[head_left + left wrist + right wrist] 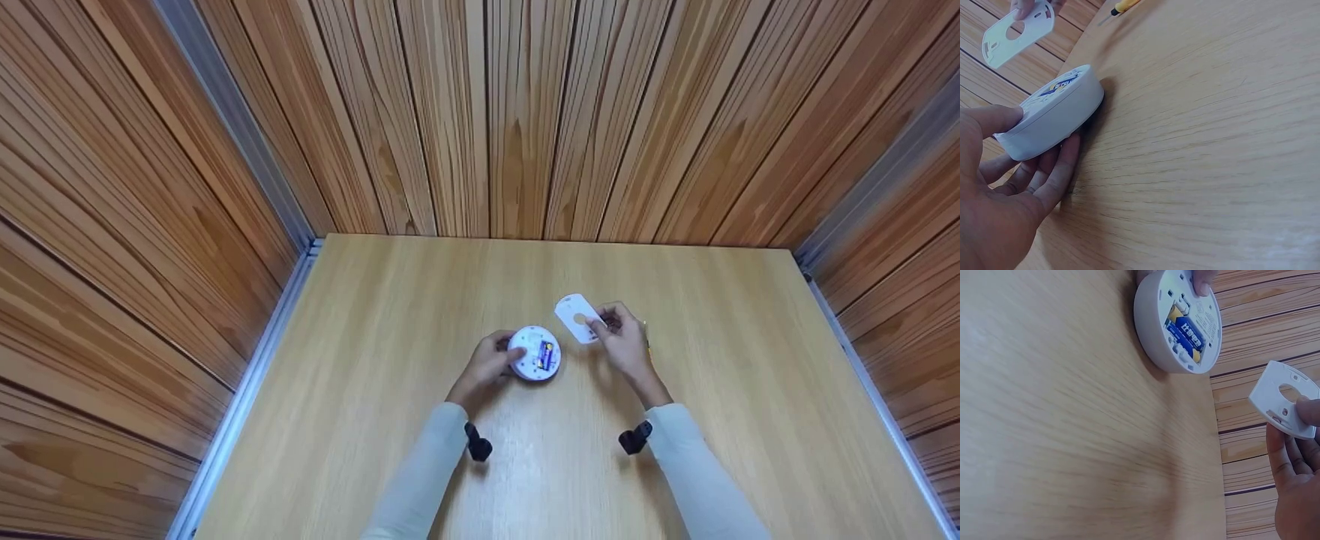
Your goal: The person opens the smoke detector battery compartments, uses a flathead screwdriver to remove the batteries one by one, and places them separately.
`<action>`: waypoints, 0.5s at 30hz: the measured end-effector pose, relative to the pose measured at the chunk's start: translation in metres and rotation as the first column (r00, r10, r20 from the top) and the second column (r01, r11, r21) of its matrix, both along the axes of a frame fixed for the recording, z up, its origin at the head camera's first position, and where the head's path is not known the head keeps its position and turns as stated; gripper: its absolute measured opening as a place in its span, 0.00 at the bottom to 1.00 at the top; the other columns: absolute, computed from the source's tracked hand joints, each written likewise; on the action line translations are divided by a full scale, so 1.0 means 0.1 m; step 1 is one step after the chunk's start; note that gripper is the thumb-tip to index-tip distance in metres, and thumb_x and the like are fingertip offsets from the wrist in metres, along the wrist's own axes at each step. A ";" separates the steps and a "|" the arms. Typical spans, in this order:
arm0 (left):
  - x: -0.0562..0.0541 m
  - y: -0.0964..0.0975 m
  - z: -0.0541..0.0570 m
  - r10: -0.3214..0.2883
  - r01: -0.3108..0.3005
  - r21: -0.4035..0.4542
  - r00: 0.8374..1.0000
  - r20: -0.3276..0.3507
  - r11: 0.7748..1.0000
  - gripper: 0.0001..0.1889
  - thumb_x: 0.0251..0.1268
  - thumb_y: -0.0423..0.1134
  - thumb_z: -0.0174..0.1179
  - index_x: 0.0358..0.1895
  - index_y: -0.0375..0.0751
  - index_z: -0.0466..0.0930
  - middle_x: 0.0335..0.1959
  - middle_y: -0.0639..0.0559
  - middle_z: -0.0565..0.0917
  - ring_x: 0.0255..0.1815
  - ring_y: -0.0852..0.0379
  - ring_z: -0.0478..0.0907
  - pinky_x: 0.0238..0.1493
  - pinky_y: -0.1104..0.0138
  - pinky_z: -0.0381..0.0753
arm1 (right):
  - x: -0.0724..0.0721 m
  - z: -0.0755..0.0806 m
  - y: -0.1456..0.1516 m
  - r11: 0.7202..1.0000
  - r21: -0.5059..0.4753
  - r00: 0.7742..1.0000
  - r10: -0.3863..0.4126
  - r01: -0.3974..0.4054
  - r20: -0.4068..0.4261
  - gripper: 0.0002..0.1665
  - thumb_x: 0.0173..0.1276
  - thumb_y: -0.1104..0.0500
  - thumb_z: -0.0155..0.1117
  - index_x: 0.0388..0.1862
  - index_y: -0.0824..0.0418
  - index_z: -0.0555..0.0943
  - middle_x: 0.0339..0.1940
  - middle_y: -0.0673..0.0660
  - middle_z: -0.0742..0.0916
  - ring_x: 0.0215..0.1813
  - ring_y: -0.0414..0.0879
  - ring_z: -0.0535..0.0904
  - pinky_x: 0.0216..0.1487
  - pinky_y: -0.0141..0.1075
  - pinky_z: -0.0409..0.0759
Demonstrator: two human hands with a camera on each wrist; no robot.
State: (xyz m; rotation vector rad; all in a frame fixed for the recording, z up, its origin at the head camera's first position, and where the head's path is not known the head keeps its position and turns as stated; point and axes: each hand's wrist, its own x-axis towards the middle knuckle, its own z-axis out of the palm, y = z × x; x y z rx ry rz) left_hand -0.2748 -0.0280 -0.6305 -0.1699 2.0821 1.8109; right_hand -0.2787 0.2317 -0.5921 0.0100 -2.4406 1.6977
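Note:
My left hand (486, 366) grips a round white smoke alarm (529, 369) at its left edge, thumb on the upper face and fingers beneath. The alarm tilts just over the table, its back turned up. Blue and yellow batteries (1189, 333) sit in the uncovered compartment, clearest in the right wrist view. To the right and a little farther back, my right hand (624, 346) pinches a flat white mounting plate (570, 309) between thumb and fingers. The plate has rounded ends, small slots and a round hole in the middle. It is held up in the air, apart from the alarm.
A yellow-handled screwdriver (1124, 5) lies on the wooden table (420, 300), mostly hidden behind my right wrist in the head view. Wood-plank walls (517, 120) stand at the back and both sides, with metal rails (247, 375) along the table's side edges.

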 end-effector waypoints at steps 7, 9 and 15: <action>0.02 0.00 -0.01 -0.004 0.004 -0.010 1.000 -0.010 1.000 0.25 0.77 0.40 0.64 0.73 0.41 0.75 0.62 0.45 0.82 0.55 0.54 0.83 0.54 0.63 0.86 | -0.02 0.04 0.07 0.999 -0.029 1.000 -0.016 0.016 0.004 0.13 0.76 0.64 0.69 0.53 0.70 0.80 0.51 0.68 0.87 0.49 0.44 0.81 0.49 0.22 0.77; 0.02 0.00 -0.01 -0.008 0.007 -0.012 0.999 -0.040 1.000 0.24 0.77 0.40 0.65 0.71 0.39 0.76 0.60 0.44 0.82 0.52 0.54 0.83 0.50 0.64 0.86 | -0.03 0.05 0.09 0.999 -0.035 1.000 -0.016 0.016 -0.008 0.13 0.76 0.65 0.68 0.54 0.71 0.81 0.51 0.68 0.87 0.49 0.43 0.81 0.49 0.22 0.78; 0.02 -0.02 -0.01 -0.012 0.009 -0.035 0.997 -0.079 0.999 0.23 0.77 0.39 0.64 0.70 0.37 0.77 0.58 0.43 0.82 0.51 0.54 0.82 0.48 0.65 0.85 | -0.05 0.09 0.17 1.000 -0.024 1.000 -0.019 0.019 -0.010 0.13 0.78 0.63 0.67 0.56 0.69 0.80 0.52 0.66 0.87 0.50 0.42 0.82 0.49 0.22 0.78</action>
